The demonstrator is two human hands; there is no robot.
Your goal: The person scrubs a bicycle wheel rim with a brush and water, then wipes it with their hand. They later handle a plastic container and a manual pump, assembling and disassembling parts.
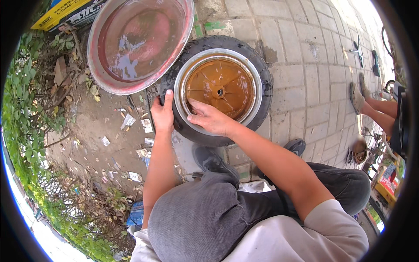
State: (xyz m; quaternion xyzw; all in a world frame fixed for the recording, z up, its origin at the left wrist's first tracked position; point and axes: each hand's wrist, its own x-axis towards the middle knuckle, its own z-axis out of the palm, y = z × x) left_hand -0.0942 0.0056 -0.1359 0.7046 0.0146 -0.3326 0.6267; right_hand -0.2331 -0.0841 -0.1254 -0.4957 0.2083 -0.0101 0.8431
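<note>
Head view: small wheel [220,89], black tyre around a silver rim and rust-orange hub, lay flat on grey paving [301,56] at upper centre of the frame, touching a water-filled metal basin [142,41] at upper left. Left hand [162,115] clasped over the tyre's left edge, fingers curled on rubber; right hand [208,118] pressed flat and unclenched on the rim's lower part. Judged best: keep even downward pressure, work round the bead gradually, fingers clear of the rim lip.
</note>
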